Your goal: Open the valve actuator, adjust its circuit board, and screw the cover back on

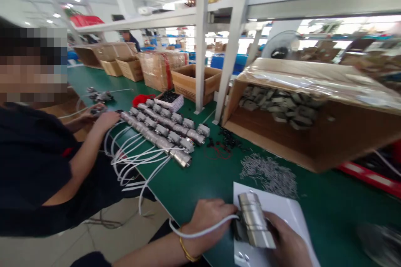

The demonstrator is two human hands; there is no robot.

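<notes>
- Head view: a metal cylinder (254,220) is gripped from both sides, left hand (208,221) closed on its cable end, right hand (286,242) wrapped round the body.
- It's held just over a white sheet (283,208) on the green counter (200,179).
- A white cable (203,231) is draped across the left wrist.
- Rows of similar cylinders (166,129) are laid out further up, beside a co-worker's hand (106,119).

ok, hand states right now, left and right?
Left hand: closed on the white cable.
Right hand: gripping the metal cylinder.
</notes>
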